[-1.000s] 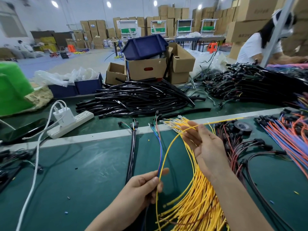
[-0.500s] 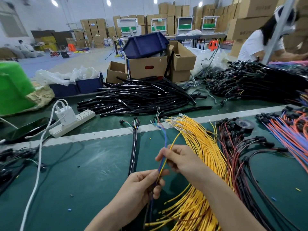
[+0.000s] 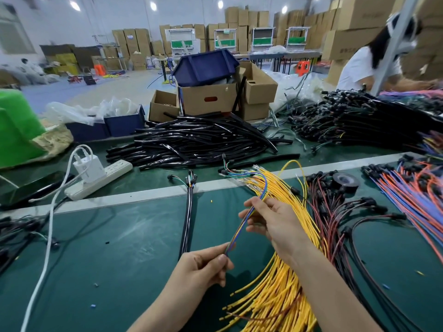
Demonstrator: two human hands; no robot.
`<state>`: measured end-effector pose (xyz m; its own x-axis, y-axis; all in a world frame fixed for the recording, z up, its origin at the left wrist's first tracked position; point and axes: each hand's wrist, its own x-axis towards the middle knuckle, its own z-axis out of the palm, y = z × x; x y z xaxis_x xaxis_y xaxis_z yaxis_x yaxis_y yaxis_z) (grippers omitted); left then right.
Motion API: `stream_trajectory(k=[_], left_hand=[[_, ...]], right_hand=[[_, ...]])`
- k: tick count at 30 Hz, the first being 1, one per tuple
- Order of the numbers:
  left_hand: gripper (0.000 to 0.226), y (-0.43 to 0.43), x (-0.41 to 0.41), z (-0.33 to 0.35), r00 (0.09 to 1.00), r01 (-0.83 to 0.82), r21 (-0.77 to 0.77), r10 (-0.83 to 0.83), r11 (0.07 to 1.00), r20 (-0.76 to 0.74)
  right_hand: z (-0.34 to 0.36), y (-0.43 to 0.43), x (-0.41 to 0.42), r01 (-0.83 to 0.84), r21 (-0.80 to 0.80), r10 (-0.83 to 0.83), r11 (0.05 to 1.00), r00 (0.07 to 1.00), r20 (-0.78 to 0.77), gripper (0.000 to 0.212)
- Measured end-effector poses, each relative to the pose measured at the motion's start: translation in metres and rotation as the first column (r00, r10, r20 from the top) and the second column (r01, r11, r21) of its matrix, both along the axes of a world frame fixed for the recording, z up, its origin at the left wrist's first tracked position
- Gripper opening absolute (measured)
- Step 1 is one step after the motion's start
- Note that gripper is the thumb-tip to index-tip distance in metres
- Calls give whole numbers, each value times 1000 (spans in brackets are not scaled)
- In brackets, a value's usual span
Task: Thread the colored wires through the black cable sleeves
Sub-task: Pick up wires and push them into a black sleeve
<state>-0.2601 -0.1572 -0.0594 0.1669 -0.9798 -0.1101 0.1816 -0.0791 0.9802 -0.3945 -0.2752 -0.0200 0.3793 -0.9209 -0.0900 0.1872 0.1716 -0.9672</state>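
Note:
My left hand [image 3: 206, 265] pinches the lower end of a thin bundle of colored wires [image 3: 242, 225], blue, yellow and green. My right hand [image 3: 271, 221] grips the same bundle higher up; above it the wires arch over to the left, their tips near the table's metal strip. A thick sheaf of yellow wires [image 3: 280, 295] lies under my right forearm. A heap of black cable sleeves [image 3: 191, 142] lies across the back of the table. One sleeved cable [image 3: 188, 212] with wire ends showing lies straight on the mat left of my hands.
Red-black leads [image 3: 335, 219] and orange-blue wires [image 3: 412, 195] lie to the right, with a black tape roll [image 3: 345, 180]. A white power strip [image 3: 96, 180] and its cable sit at left. Cardboard boxes [image 3: 211, 99] stand behind. Another person [image 3: 369, 65] works at the far right.
My right hand came down from the yellow sheaf with a yellow wire, joined it to the bundle in my left hand, and now grips the bundle above my left hand.

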Motion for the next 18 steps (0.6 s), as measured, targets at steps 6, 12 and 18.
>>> stream_trajectory(k=[6,12,18], left_hand=[[23,1,-2,3,999,-3,-11,3,1000,-34],[21,1,-1,3,999,35,20,-34,999,-30],[24,1,-3,5,995,65,3,-65,998,-75]], right_hand=[[-1,3,0,-180,34,182,983,981,-71,26],[1,5,2,-234,-42,232,971,972,-47,27],[3,8,-2,-425,-11,424,905,904,-57,33]])
